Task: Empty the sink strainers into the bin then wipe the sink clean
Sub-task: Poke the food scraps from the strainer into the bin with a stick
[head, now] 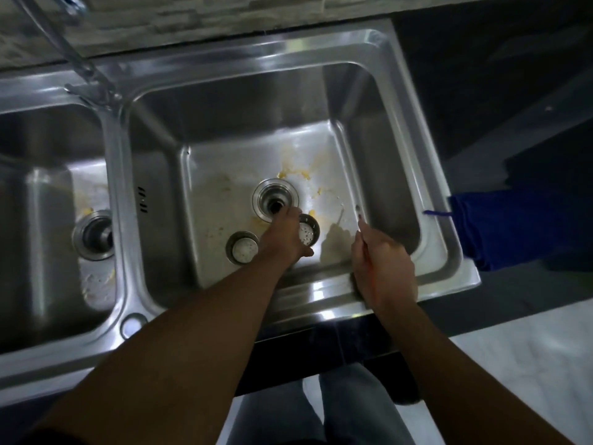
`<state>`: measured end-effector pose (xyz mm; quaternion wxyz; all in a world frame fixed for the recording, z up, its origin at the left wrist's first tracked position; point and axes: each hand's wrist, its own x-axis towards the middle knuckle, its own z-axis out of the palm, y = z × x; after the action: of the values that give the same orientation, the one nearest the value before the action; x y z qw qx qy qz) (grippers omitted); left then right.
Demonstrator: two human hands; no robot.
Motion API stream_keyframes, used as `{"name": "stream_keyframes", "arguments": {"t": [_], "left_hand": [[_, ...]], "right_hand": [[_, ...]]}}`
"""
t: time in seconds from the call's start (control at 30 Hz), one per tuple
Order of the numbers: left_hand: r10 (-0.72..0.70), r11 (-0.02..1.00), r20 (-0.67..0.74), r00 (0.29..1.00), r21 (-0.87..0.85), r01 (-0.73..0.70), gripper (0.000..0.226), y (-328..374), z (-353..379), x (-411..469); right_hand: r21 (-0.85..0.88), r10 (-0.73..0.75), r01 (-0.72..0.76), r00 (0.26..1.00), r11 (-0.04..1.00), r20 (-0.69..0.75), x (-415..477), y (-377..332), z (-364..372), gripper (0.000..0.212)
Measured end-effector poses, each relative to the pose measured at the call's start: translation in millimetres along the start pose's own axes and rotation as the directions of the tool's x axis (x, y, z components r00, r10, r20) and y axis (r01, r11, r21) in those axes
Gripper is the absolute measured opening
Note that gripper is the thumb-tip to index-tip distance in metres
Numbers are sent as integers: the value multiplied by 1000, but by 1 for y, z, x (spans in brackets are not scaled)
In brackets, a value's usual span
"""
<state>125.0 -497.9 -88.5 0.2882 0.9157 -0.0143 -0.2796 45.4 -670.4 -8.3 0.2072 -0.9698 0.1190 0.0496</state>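
In the right basin (224, 149) of a steel double sink, the drain (274, 200) stands open with no strainer in it. One round perforated strainer (242, 248) lies on the basin floor to the drain's near left. My left hand (284, 237) reaches into the basin and grips a second strainer (308, 233) just right of the drain. My right hand (383, 268) hovers over the basin's near right corner, closed on a thin metal utensil (359, 220) that points away from me. Yellow food residue (293, 173) smears the floor around the drain.
The left basin (48, 194) has its own drain fitting (93, 234) and some yellow residue. A tap (80, 70) rises at the back between the basins. A blue cloth (513, 229) lies on the dark counter to the right. My legs and pale floor show below.
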Motion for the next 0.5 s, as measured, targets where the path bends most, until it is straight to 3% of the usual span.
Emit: {"name": "stream_keyframes", "arguments": {"t": [0.23, 0.5], "left_hand": [[-73, 997, 55, 996, 20, 72, 102, -6, 16, 8], [-122, 992, 0, 992, 16, 122, 99, 0, 11, -1]], "right_hand": [[17, -17, 16, 999, 1000, 42, 1, -1, 1, 24], [64, -48, 46, 999, 997, 24, 1, 1, 1, 28]]}}
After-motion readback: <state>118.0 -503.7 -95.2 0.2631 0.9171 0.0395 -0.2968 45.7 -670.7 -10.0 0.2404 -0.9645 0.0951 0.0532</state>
